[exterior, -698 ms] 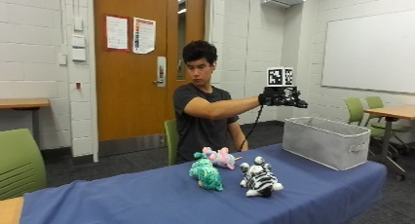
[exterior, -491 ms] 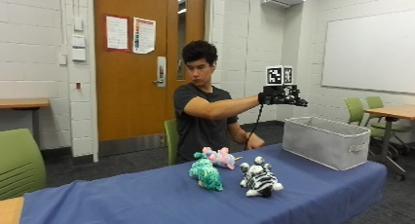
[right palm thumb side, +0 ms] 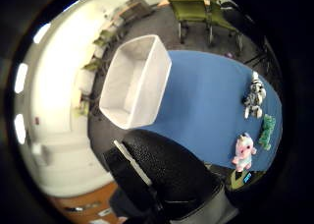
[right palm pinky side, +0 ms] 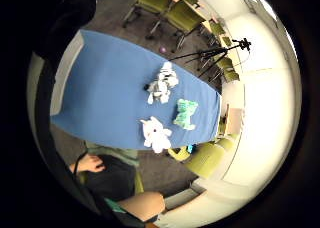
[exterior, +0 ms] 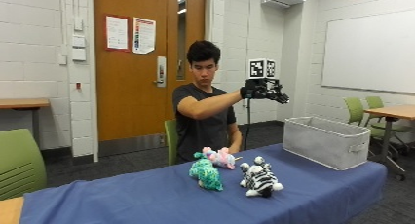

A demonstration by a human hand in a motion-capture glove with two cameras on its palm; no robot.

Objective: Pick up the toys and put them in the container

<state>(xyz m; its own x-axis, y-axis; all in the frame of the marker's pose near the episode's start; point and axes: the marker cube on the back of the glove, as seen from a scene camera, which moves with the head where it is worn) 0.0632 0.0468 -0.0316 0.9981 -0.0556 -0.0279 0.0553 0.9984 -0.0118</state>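
Observation:
Three plush toys lie on the blue table [exterior: 129, 199]: a teal one [exterior: 205, 174], a pink one [exterior: 220, 157] and a zebra [exterior: 260, 179]. The grey fabric container [exterior: 324, 146] stands at the table's right end, and the thumb side palm view shows its inside [right palm thumb side: 135, 81] bare. My gloved right hand [exterior: 262, 90] hangs high above the table, between the toys and the container, with relaxed fingers and nothing in it. From the palm views the zebra [right palm pinky side: 162, 83], teal toy [right palm pinky side: 185, 113] and pink toy [right palm pinky side: 155, 133] look far below.
The person sits behind the table, with the bare left hand [right palm pinky side: 90, 163] low by the lap. Green chairs [exterior: 19, 160] stand around the room, and a tripod [right palm pinky side: 215, 53] stands beyond the table. Blue cloth lies bare between the zebra and the container.
The raised gloved hand has drifted slightly away from the container, toward the side above the toys. The toys and the container have not moved.

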